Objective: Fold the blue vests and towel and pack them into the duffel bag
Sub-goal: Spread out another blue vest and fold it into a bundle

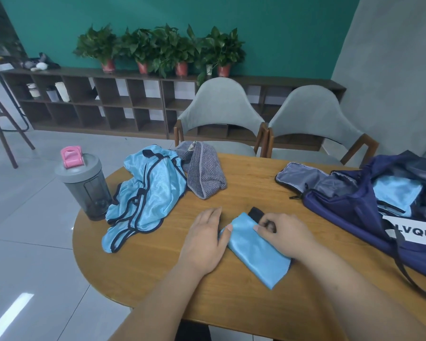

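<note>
A folded light-blue vest (253, 252) lies on the wooden table (244, 193) in front of me. My left hand (204, 239) rests flat on the table, its thumb touching the vest's left edge. My right hand (280, 232) lies on the vest's upper end with fingers curled, pinching the cloth near its dark trim. A crumpled heap of blue vests (145, 193) lies at the table's left. Beside it sits a grey striped towel (204, 171). The navy duffel bag (369, 200) stands open at the right with a folded blue vest (396, 193) inside.
A grey shaker bottle (84, 183) with a pink lid stands at the table's left edge. Two grey chairs (221, 114) are behind the table. A shelf with potted plants (162, 50) lines the back wall. The bag's strap (408, 271) trails over the table's right side.
</note>
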The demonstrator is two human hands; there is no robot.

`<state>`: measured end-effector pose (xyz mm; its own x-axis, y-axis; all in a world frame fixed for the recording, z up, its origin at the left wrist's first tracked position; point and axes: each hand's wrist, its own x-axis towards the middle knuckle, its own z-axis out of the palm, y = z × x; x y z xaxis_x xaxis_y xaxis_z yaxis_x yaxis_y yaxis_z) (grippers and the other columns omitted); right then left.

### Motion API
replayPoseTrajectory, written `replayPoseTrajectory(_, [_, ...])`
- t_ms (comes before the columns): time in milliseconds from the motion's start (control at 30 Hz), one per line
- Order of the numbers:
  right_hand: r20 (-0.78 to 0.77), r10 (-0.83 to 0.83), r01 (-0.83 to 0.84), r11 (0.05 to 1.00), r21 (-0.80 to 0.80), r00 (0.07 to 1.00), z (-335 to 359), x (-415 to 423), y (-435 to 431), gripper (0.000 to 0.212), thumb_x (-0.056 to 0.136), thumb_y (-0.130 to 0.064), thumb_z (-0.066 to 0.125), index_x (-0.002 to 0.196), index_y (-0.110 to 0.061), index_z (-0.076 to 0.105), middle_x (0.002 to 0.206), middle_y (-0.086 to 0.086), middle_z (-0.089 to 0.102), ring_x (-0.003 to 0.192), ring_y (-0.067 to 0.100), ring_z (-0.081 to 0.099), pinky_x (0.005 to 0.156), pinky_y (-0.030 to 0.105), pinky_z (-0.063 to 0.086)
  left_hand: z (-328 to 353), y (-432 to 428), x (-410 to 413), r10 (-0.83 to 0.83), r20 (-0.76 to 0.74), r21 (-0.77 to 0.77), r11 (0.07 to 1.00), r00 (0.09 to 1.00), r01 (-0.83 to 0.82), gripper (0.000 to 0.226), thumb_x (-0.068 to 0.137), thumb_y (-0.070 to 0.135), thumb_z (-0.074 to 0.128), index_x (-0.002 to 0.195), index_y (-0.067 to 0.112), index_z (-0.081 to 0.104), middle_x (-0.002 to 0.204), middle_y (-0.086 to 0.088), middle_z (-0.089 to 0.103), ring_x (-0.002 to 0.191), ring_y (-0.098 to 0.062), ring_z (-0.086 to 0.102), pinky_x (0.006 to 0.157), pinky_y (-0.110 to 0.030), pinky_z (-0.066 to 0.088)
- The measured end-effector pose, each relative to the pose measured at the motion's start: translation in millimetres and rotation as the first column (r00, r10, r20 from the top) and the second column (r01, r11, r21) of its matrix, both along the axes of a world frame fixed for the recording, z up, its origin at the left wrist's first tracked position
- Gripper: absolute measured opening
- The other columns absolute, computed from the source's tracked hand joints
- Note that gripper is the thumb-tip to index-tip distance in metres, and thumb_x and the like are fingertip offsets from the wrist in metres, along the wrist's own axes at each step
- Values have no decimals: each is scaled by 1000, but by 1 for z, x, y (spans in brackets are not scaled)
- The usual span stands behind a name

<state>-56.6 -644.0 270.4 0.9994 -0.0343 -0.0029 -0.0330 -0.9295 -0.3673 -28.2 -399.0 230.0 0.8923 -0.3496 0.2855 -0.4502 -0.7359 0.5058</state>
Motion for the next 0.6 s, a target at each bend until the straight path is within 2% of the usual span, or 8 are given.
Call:
replayPoseTrajectory(100, [31,-167,162,980,115,986,-13,-21,-4,25,98,-56,59,85,-35,58,65,-9,61,64,5,57,60,27,39,-2,0,2,37,29,-1,999,999,-37,61,109,53,39,156,15,44,152,2,48,142,-16,40,121,-31,31])
replayPoseTrajectory(200, [174,-347,319,932,170,922,-32,-40,6,23,100,-53,55,85,-36,56,74,-12,57,74,5,54,74,36,45,-5,-1,5,108,92,1,994,990,-109,49,106,48,43,138,17,62,128,3,60,119,-19,53,107,-37,44])
replayPoseTrajectory(300, [218,-426,385,900,206,878,-37,-46,16,21,102,-48,50,87,-36,57,78,-14,54,81,9,51,82,39,42,-7,-5,6,111,95,12,994,989,-113,42,102,47,41,116,24,73,104,8,61,98,-16,57,91,-41,50])
replayPoseTrajectory(400, [208,-447,409,890,201,870,-36,-43,17,21,103,-45,48,87,-35,57,80,-15,55,83,12,52,83,39,41,3,-21,-3,63,-49,15,998,997,-62,32,103,44,48,108,28,75,97,7,62,93,-17,62,87,-40,52])
replayPoseTrajectory(467, [217,-460,418,883,215,861,-37,-42,17,21,103,-43,48,86,-34,57,80,-15,55,84,13,53,83,39,41,15,-43,-13,75,-160,83,995,984,-62,35,103,51,46,108,26,70,99,3,66,97,-21,64,85,-39,53])
replayPoseTrajectory(533, [238,-475,420,873,248,847,-39,-41,17,21,102,-39,51,82,-33,56,78,-14,56,82,12,53,83,39,41,23,-65,-20,139,-276,94,989,951,-118,38,99,56,46,108,24,64,99,2,70,96,-24,66,81,-38,54])
replayPoseTrajectory(600, [251,-483,416,866,278,839,-40,-42,16,22,101,-36,52,79,-32,55,76,-15,56,80,11,53,82,38,42,27,-80,-21,207,-425,35,976,881,-213,43,90,61,51,107,24,63,100,3,71,95,-25,68,83,-38,56])
